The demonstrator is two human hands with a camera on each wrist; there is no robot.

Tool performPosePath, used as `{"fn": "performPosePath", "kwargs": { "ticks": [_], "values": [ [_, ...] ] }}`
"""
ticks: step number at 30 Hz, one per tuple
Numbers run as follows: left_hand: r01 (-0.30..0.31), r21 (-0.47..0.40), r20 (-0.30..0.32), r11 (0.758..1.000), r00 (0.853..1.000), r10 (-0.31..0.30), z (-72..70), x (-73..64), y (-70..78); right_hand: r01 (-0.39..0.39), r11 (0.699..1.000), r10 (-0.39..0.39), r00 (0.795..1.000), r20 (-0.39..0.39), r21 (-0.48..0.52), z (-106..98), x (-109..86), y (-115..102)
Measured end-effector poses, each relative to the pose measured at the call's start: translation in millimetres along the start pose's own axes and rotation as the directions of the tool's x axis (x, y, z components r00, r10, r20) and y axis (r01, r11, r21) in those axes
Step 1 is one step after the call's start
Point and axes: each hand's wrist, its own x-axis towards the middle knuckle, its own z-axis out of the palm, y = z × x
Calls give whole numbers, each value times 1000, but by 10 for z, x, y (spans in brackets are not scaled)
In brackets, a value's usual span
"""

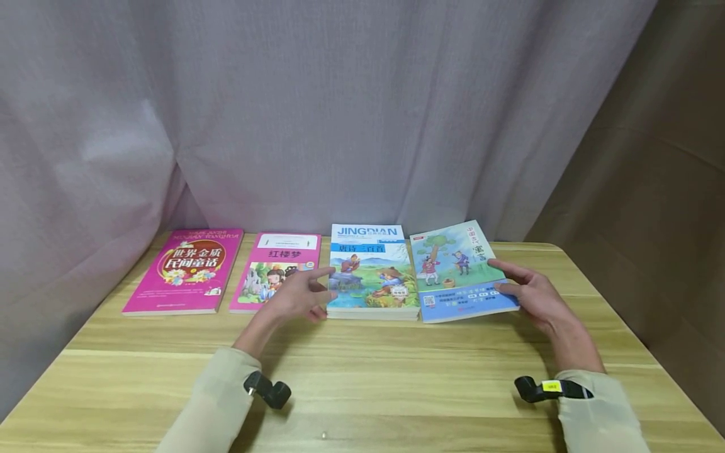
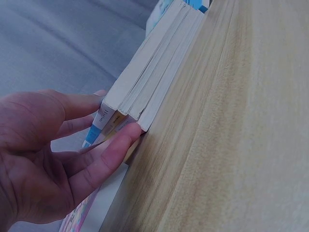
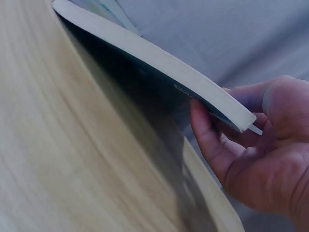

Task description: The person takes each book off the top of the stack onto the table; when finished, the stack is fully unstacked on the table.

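A green and blue paperback book (image 1: 453, 270) is tilted at the right of the row, its right side raised off the table in the right wrist view. My right hand (image 1: 535, 296) pinches that edge, with the thumb on the cover and fingers (image 3: 205, 125) underneath. Left of it lies a stack of books (image 1: 374, 277), the top one reading JINGDIAN. My left hand (image 1: 297, 292) rests its fingertips against the stack's left side, where several spines (image 2: 108, 118) show one above another. Behind this hand, partly covered by it, is a pink book (image 1: 272, 255) with cartoon figures.
A magenta book (image 1: 184, 270) lies at the far left of the row. The books are set along the back of the wooden table (image 1: 362, 390). A grey curtain (image 1: 317, 113) hangs right behind them. Each sleeve has a black wrist camera (image 1: 269, 389) strapped on.
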Motion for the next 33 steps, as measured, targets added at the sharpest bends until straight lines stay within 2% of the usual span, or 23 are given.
{"fn": "performPosePath", "kwargs": {
  "ticks": [3, 7, 11, 15, 21, 27, 33],
  "values": [
    [-4, -6, 3, 1000, 1000, 4, 6, -5, 9, -18, 999, 18, 1000, -8, -41, 14, 7, 18],
    [-5, -8, 3, 1000, 1000, 5, 9, -4, 13, -15, 990, 13, 1000, -15, -142, 18, 15, 46],
    [-4, -6, 2, 1000, 1000, 4, 10, 0, 5, 5, 971, -9, 1000, -18, -238, 35, 21, 65],
    [0, -6, 0, 1000, 1000, 0, 15, 2, -6, -9, 946, -3, 999, -35, -323, 69, 27, 81],
    [0, -7, 0, 1000, 1000, 0, 21, 9, -15, -27, 932, 11, 999, -46, -362, 124, 24, 99],
    [3, -3, 2, 1000, 1000, -3, 15, 3, -6, 8, 924, -29, 998, -49, -382, 145, 33, 93],
    [1, -3, 2, 1000, 1000, -1, -4, -7, 4, 31, 902, -55, 998, -43, -431, 158, 38, 57]
  ]
}}
